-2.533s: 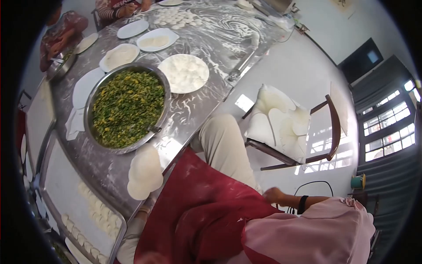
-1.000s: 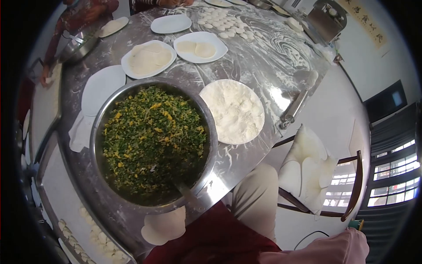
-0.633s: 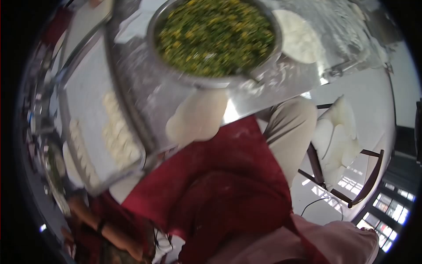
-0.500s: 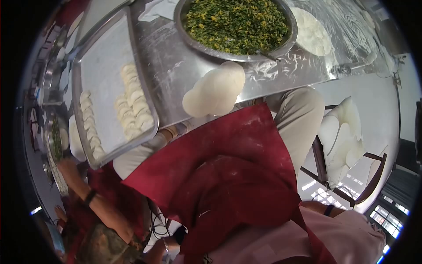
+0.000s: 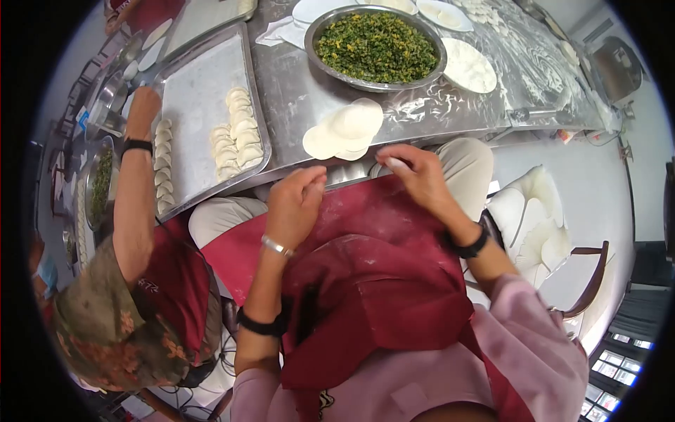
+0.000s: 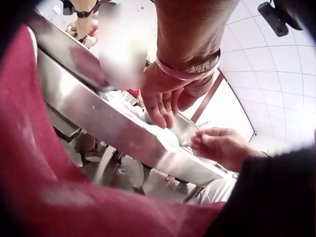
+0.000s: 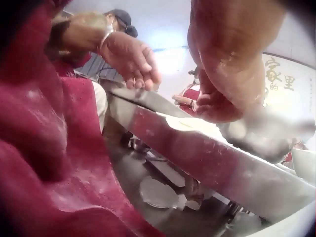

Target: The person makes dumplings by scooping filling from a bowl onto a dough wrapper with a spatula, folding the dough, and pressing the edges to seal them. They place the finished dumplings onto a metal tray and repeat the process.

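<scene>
A small overlapping stack of round dough wrappers lies at the table's near edge. My left hand hovers above the red apron, just short of that edge and left of the wrappers, its fingers loosely bent and holding nothing. Level with it, my right hand is on the right side of the wrappers, fingers relaxed and slightly curled, also holding nothing visible. In the left wrist view, the fingers of the left hand hang loosely down. From the right wrist, wrappers show on the table edge below the right hand.
Beyond the wrappers stands a steel bowl of chopped green and yellow filling, beside a plate of flour. A metal tray with rows of dumplings is at left. Another person's arm reaches over it. A chair stands right.
The head view has swung down and left, bringing the dumpling tray and apron into view. Both my hands have risen in front of the wrappers. The neighbour's arm has moved up alongside the tray.
</scene>
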`<state>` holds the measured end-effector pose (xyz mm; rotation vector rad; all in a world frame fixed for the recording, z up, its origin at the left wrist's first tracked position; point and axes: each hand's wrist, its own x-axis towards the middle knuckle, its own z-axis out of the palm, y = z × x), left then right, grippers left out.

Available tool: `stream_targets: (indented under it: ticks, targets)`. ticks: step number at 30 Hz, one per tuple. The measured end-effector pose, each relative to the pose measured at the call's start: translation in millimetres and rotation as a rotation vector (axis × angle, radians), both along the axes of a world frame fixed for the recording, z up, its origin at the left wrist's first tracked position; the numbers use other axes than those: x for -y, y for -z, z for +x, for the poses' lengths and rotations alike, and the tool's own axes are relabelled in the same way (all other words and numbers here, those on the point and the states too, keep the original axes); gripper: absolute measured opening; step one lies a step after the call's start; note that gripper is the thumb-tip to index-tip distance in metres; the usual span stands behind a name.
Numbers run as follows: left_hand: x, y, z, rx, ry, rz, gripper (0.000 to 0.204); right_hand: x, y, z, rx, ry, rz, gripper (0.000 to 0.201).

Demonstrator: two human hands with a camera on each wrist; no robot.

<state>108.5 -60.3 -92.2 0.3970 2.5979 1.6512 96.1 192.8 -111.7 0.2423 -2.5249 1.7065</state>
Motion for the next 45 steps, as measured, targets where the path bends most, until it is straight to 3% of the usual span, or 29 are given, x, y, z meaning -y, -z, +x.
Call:
stream_targets:
  ticks: [2, 5, 10, 14, 15, 21, 24, 27, 30, 33, 39, 41, 45]
  targets:
    - [-18, 20, -5, 0.061, -0.097, 0.136, 0.023, 13, 16, -16, -0.153, 0.123, 0.023, 0.018]
    - [-35, 44, 6, 0.449, -0.087, 0.477, 0.023, 23, 34, -39, -0.33, 0.243, 0.074, 0.023]
    - [-42, 79, 27, 0.505, -0.019, 0.369, 0.024, 26, 50, -82, -0.418, 0.257, 0.322, 0.03]
    - [-37, 94, 25, 0.535, -0.052, 0.375, 0.024, 28, 55, -100, -0.289, 0.276, 0.243, 0.024]
    - [-35, 96, 25, 0.551, -0.055, 0.352, 0.024, 28, 59, -104, -0.361, 0.308, 0.28, 0.02]
    - [-40, 102, 27, 0.604, -0.013, 0.309, 0.025, 30, 56, -105, -0.102, 0.323, 0.072, 0.015]
    - [-43, 105, 28, 0.622, 0.003, 0.32, 0.025, 30, 58, -107, -0.085, 0.294, -0.006, 0.013]
    - [-43, 107, 26, 0.615, -0.014, 0.344, 0.026, 33, 49, -97, -0.471, 0.273, 0.128, 0.014]
    - [-42, 109, 27, 0.611, -0.047, 0.386, 0.028, 44, 36, -81, -0.406, 0.249, 0.075, 0.017]
    - [-43, 103, 27, 0.615, -0.049, 0.396, 0.027, 49, 32, -77, -0.296, 0.274, 0.219, 0.026]
    - [-42, 94, 27, 0.618, -0.051, 0.598, 0.026, 54, 24, -80, -0.409, 0.296, 0.333, 0.032]
    - [-38, 81, 21, 0.646, -0.041, 0.712, 0.035, 63, 20, -70, -0.247, 0.26, 0.077, 0.031]
    - [-40, 58, 12, 0.741, 0.019, 1.328, 0.063, 77, -11, -40, 0.099, 0.146, -0.366, 0.024]
